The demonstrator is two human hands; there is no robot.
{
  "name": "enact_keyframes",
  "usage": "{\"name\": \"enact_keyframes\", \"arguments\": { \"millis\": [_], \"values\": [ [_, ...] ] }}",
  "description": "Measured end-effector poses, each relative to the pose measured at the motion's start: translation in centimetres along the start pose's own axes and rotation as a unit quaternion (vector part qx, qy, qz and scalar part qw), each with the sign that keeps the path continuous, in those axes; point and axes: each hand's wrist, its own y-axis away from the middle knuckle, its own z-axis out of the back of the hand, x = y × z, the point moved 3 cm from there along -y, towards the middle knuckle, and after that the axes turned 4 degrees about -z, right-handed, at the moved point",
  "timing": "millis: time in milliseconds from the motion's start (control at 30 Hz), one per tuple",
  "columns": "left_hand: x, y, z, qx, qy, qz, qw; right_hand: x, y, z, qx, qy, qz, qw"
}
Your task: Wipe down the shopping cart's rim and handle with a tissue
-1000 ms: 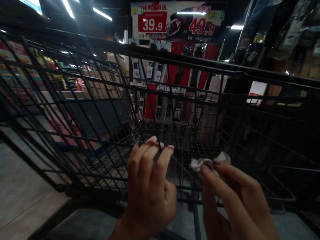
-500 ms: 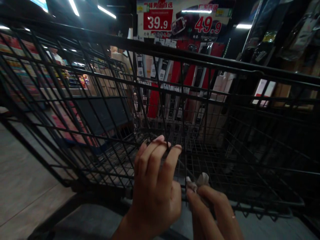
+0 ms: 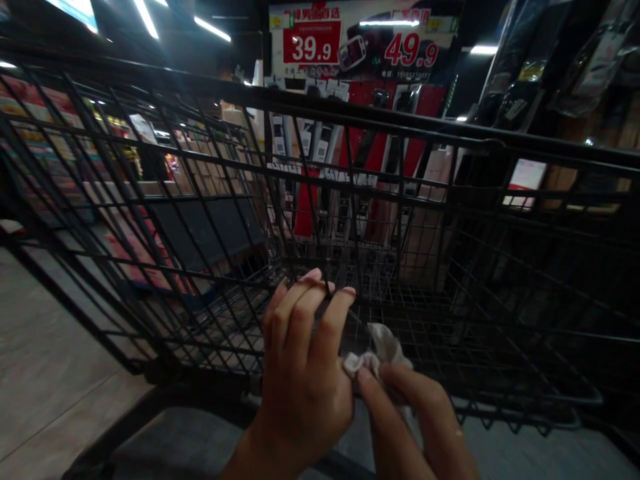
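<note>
Head view: pinching a crumpled whitish wad (image 3: 386, 343) between the fingertips of the right hand (image 3: 417, 417), low and right of centre, close by the thumb side of the left hand (image 3: 307, 380); cannot tell whether touching it. On that left hand, fingers bent and slightly parted at the side wires of a black shopping cart (image 3: 350, 112); cannot tell whether gripping them. At lower left, grey floor (image 3: 45, 360). Beyond the mesh, hanging packs (image 3: 320, 140) beneath a price sign (image 3: 373, 50) marked 39.9 and 49.9. Farther off, ceiling lights (image 3: 213, 29).
</note>
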Motion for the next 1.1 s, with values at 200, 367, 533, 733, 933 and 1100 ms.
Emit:
{"name": "enact_keyframes", "arguments": {
  "millis": [200,367,533,733,933,1100],
  "values": [
    [0.2,-0.1,0.1,0.014,0.003,-0.013,1.000,-0.3,1.0,-1.5,0.029,0.015,0.041,0.999],
    [0.2,0.1,0.2,0.014,0.012,-0.011,1.000,-1.7,1.4,0.4,0.033,0.040,0.033,0.998],
    [0.2,-0.1,0.3,0.014,0.011,-0.011,1.000,-4.1,1.4,2.7,0.040,0.095,0.040,0.994],
    [0.0,0.1,0.0,0.013,0.009,-0.009,1.000,-6.5,1.5,4.9,0.036,0.132,0.034,0.990],
    [-0.9,1.2,-0.8,0.015,-0.009,0.019,1.000,-7.7,1.1,6.6,0.025,0.163,-0.003,0.986],
    [-2.5,3.2,-1.5,0.055,0.034,0.021,0.998,-8.8,0.9,7.3,0.001,0.194,-0.037,0.980]
  ]
}}
